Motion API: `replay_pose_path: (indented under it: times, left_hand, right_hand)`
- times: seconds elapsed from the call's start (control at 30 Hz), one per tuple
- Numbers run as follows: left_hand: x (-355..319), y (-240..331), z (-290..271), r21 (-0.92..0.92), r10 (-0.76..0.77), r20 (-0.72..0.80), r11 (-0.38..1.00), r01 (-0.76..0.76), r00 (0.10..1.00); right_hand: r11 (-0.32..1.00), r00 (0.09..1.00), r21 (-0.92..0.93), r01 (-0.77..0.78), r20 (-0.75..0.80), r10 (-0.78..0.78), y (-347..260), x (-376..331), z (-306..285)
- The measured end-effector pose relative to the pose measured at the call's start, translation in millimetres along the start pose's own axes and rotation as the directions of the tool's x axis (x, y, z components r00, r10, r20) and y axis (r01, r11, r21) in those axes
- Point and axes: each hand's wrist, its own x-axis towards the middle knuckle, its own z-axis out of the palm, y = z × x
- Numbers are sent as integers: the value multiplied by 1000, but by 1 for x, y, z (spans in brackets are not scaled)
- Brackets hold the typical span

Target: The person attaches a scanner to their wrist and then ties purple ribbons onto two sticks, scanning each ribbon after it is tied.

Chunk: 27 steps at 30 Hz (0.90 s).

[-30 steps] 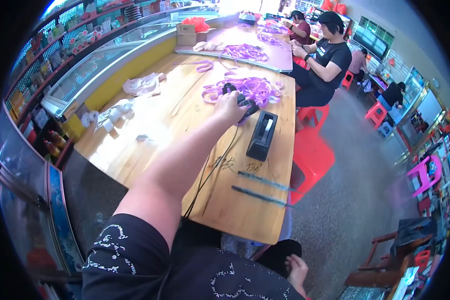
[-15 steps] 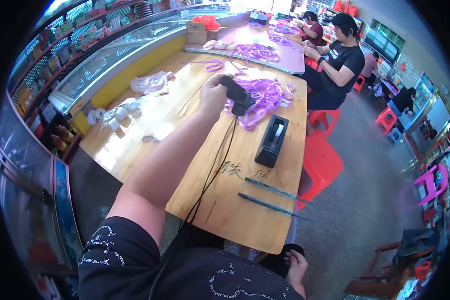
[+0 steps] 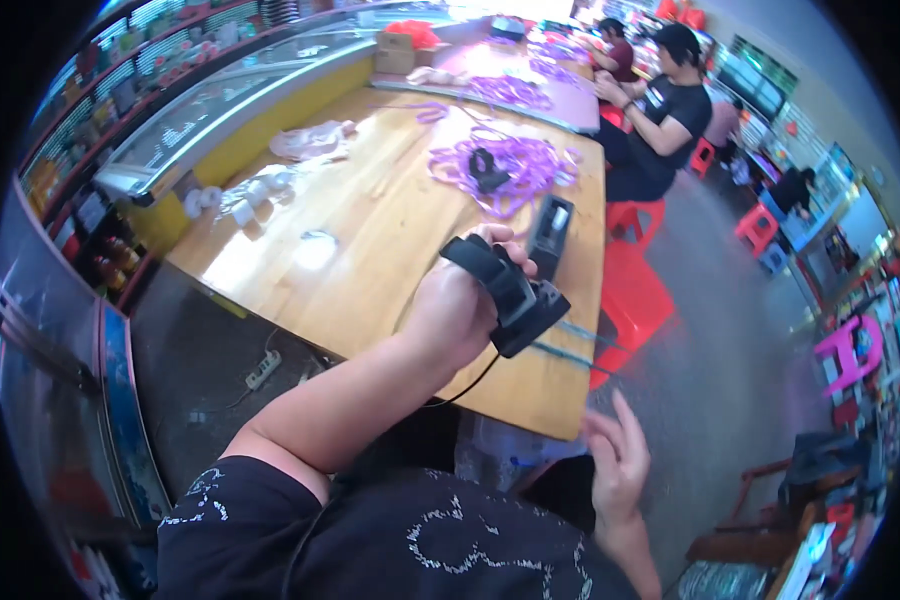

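My left hand (image 3: pixel 460 305) is raised over the near part of the wooden table, its fingers curled round a black strapped device (image 3: pixel 525 318). A thin black cable hangs from the device toward my lap. Beyond that hand, a black tape dispenser (image 3: pixel 549 240) stands on the table, partly covered by my fingers. My right hand (image 3: pixel 618 455) is off the table's near right corner, fingers apart and holding nothing. On a heap of purple ribbon (image 3: pixel 515 185) lies a second black object (image 3: pixel 485 172), too small to make out.
Two dark thin strips (image 3: pixel 560 352) lie near the table's (image 3: pixel 370 200) right edge, beside a red stool (image 3: pixel 635 300). White rolls (image 3: pixel 245 212) and pale cloth (image 3: pixel 313 141) are at the left. A co-worker (image 3: pixel 675 110) sits at the far right side. A power strip (image 3: pixel 263 370) is on the floor.
My left hand has drawn back from the ribbon heap toward me with the strapped device. The other black object now shows on the ribbon. My right hand has risen, its fingers spreading.
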Motion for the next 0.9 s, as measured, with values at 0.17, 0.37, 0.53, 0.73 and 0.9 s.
replay_pose_path:
  times: [0.17,0.37,0.53,0.73,0.9]
  left_hand:
    - [-26,-65,6,307,76,242,939,-151,967]
    - [-39,-88,-2,590,29,436,745,-311,899]
    - [-50,-97,1,539,-127,489,822,-184,863]
    - [-44,-106,-6,699,-241,394,705,-119,887]
    - [-40,-133,-11,576,-449,325,792,202,832]
  right_hand:
    - [882,946,441,-166,322,17,-7,23,31]
    - [847,993,524,-94,113,41,1,14,15]
    - [735,990,666,-123,32,137,16,9,-15]
    - [567,960,798,-203,48,276,6,9,-23]
    - [484,960,836,-257,163,229,8,4,-21]
